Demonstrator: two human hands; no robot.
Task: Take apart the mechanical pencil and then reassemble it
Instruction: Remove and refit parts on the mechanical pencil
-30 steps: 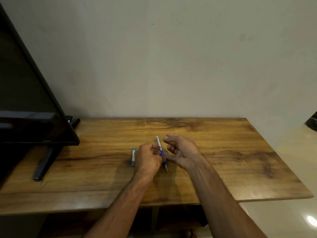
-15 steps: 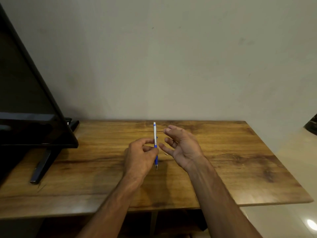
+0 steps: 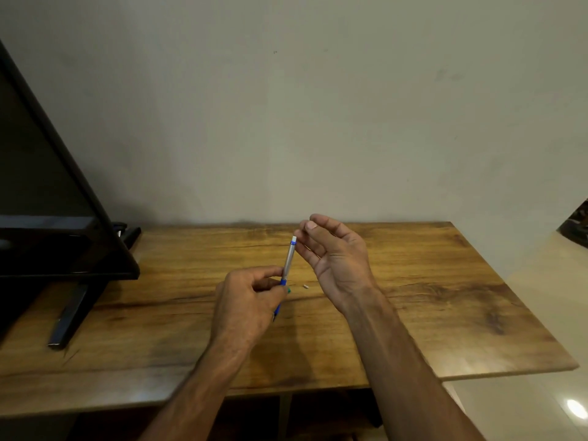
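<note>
A mechanical pencil [image 3: 289, 259] with a silver barrel, blue grip and white top end stands nearly upright above the wooden table [image 3: 445, 297]. My left hand [image 3: 246, 300] grips it around the blue lower part, and the tip pokes out below the fingers. Just right of the pencil's top, my right hand [image 3: 334, 253] is held palm up with loosely curled fingers, its fingertips close to the white end; I cannot tell whether they touch it. A small white piece [image 3: 306, 286] lies on the table between the hands. A bit of a green object [image 3: 289, 290] shows at my left thumb.
A black monitor [image 3: 47, 198] on a slanted stand [image 3: 68, 316] fills the left side of the table. A plain wall rises right behind the table's back edge. Pale floor lies past the table's right edge.
My left hand has lifted the pencil off the table and turned it more upright. My right hand has risen and opened, its fingertips now near the pencil's top. The green object is now mostly hidden.
</note>
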